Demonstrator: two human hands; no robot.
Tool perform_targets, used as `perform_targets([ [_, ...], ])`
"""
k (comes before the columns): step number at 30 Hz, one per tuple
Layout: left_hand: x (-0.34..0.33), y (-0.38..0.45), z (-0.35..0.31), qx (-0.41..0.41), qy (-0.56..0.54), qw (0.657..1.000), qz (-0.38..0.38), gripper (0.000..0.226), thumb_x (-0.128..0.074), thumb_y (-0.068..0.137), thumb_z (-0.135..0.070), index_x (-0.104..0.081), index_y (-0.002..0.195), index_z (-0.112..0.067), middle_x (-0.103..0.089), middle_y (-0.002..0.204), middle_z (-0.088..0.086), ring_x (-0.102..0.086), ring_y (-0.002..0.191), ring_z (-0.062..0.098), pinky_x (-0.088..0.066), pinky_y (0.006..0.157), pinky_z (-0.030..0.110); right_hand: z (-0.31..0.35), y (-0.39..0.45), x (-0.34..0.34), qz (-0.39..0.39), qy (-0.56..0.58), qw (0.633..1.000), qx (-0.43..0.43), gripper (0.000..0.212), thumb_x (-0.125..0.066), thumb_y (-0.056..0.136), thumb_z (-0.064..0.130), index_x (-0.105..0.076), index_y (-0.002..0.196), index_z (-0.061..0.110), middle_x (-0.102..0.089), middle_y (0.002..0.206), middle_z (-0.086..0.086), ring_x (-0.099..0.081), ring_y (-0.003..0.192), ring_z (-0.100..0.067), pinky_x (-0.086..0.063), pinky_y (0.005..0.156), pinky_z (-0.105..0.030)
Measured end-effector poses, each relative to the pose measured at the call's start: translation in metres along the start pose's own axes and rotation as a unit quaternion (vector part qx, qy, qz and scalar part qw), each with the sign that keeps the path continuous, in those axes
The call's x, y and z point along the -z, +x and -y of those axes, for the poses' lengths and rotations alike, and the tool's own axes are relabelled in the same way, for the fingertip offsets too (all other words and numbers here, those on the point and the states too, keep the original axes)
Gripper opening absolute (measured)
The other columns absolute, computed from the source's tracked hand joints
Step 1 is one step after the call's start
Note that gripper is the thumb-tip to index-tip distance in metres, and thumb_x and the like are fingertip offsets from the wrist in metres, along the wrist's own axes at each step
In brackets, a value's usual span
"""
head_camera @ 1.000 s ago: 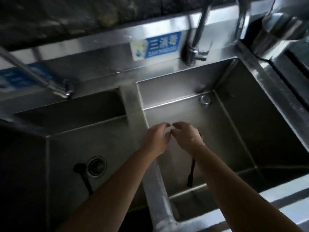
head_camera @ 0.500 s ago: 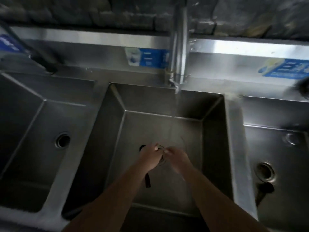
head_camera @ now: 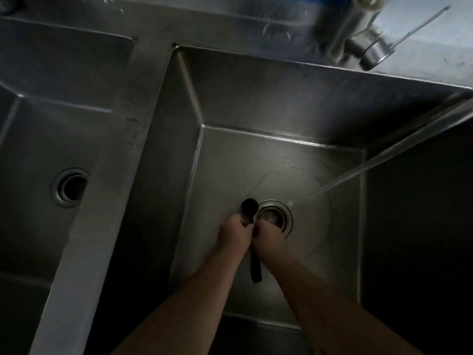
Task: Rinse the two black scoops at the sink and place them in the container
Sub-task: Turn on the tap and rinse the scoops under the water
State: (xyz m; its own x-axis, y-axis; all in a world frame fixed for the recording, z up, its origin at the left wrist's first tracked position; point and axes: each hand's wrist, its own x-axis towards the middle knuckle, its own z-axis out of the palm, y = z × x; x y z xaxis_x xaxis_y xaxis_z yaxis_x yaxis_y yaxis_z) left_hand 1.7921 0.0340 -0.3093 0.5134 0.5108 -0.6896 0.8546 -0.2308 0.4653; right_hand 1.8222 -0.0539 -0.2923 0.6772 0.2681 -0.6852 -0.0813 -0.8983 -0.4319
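Two steel basins fill the view: the sink basin that both hands work in, and a neighbouring basin off to the left of the grip, with its own drain opening.

Faucet sits well beyond the grip, up and to the right. Water stream falls slantwise and lands on the basin floor to the right of the grip, not on the hands. Judgement: the work is held just off the stream, perhaps for rubbing between passes under the water.

Left hand and right hand are pressed close together low in the basin, fingers curled around a black scoop. Its round head shows just beyond the knuckles; its handle hangs out below the grip, between the wrists. Both hands are closed on it: the left near the neck, the right apparently lower on the handle. Holding it at two points probably steadies it while the thumbs scrub.

Drain strainer lies right of the scoop head, partly hidden under the right hand, so runoff goes straight down.

Only one scoop can be made out; whether a second is in the grip cannot be told. No container in view. Judgement: rinsing step under way, placing not yet begun.
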Motion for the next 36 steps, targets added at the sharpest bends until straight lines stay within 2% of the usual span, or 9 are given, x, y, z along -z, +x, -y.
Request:
perform_targets([
  [5,0.002,0.003,-0.001,-0.05,0.039,0.996,0.07,0.019,-0.063,0.086,-0.027,-0.056,0.069,-0.021,-0.07,0.088,0.01,-0.064,0.089,0.029,-0.035,0.066,0.026,-0.002,-0.006,0.002,-0.001,0.029,0.999,-0.033,0.012,-0.053,0.089,0.02,-0.06,0.09,0.011,-0.067,0.089,-0.011,-0.063,0.083,-0.029,-0.041,0.062,-0.033],
  [9,0.009,-0.02,-0.022,-0.036,-0.048,0.99,0.124,0.008,-0.064,0.085,-0.025,-0.063,0.081,-0.018,-0.062,0.081,0.001,-0.059,0.078,0.018,-0.038,0.067,0.027,-0.008,-0.036,0.028,0.007,0.178,0.983,-0.055,0.018,-0.054,0.093,0.02,-0.065,0.104,0.012,-0.068,0.095,-0.007,-0.064,0.085,-0.019,-0.055,0.076,-0.037],
  [12,0.007,-0.04,-0.05,-0.011,-0.182,0.973,0.141,0.013,-0.06,0.087,-0.015,-0.067,0.089,-0.003,-0.066,0.081,0.013,-0.062,0.072,0.022,-0.043,0.065,0.03,-0.013,-0.063,0.051,0.003,0.343,0.933,-0.106,0.016,-0.049,0.098,0.016,-0.063,0.106,0.013,-0.068,0.067,-0.005,-0.063,0.055,-0.015,-0.05,0.048,-0.027],
  [16,0.0,-0.059,-0.096,-0.002,-0.29,0.945,0.154,0.028,-0.054,0.089,-0.004,-0.06,0.117,-0.006,-0.068,0.093,0.022,-0.067,0.087,0.032,-0.051,0.076,0.039,-0.012,-0.094,0.084,-0.01,0.448,0.883,-0.138,0.017,-0.047,0.099,0.014,-0.064,0.096,0.016,-0.064,0.051,-0.003,-0.057,0.042,-0.017,-0.043,0.038,-0.025],
  [20,-0.009,-0.064,-0.131,0.007,-0.304,0.937,0.171,0.016,-0.052,0.089,0.0,-0.064,0.085,-0.009,-0.06,0.064,0.012,-0.061,0.047,0.017,-0.044,0.042,0.019,-0.007,-0.11,0.114,-0.01,0.526,0.837,-0.15,0.023,-0.045,0.092,0.003,-0.067,0.093,0.01,-0.06,0.053,-0.004,-0.053,0.042,-0.014,-0.04,0.039,-0.025],
  [23,-0.011,-0.059,-0.148,0.027,-0.31,0.939,0.149,0.004,-0.06,0.09,-0.005,-0.062,0.088,-0.007,-0.058,0.073,0.015,-0.058,0.052,0.022,-0.041,0.038,0.018,-0.006,-0.116,0.127,0.02,0.576,0.806,-0.134,0.03,-0.041,0.089,-0.004,-0.068,0.093,0.008,-0.06,0.055,-0.005,-0.052,0.044,-0.015,-0.04,0.04,-0.026],
  [25,-0.009,-0.054,-0.152,0.03,-0.286,0.949,0.13,0.005,-0.063,0.086,-0.005,-0.066,0.09,-0.005,-0.064,0.07,0.014,-0.062,0.059,0.023,-0.046,0.05,0.023,-0.006,-0.117,0.131,0.028,0.573,0.808,-0.134,0.033,-0.04,0.09,-0.004,-0.069,0.094,0.009,-0.058,0.054,-0.003,-0.05,0.043,-0.014,-0.039,0.039,-0.025],
  [29,-0.008,-0.057,-0.153,0.105,-0.341,0.923,0.143,0.016,-0.056,0.089,-0.004,-0.059,0.073,-0.006,-0.059,0.049,0.006,-0.056,0.037,0.015,-0.044,0.037,0.02,-0.006,-0.115,0.134,0.013,0.516,0.846,-0.131,0.039,-0.04,0.091,0.0,-0.07,0.101,0.023,-0.058,0.053,0.001,-0.05,0.042,-0.01,-0.041,0.04,-0.024],
  [36,-0.008,-0.063,-0.167,0.114,-0.44,0.876,0.16,0.02,-0.041,0.098,0.002,-0.055,0.084,0.006,-0.063,0.066,0.017,-0.063,0.04,0.014,-0.044,0.032,0.016,-0.008,-0.117,0.136,0.015,0.513,0.85,-0.114,0.039,-0.04,0.091,0.0,-0.069,0.098,0.024,-0.06,0.059,-0.002,-0.052,0.046,-0.013,-0.043,0.044,-0.027],
])
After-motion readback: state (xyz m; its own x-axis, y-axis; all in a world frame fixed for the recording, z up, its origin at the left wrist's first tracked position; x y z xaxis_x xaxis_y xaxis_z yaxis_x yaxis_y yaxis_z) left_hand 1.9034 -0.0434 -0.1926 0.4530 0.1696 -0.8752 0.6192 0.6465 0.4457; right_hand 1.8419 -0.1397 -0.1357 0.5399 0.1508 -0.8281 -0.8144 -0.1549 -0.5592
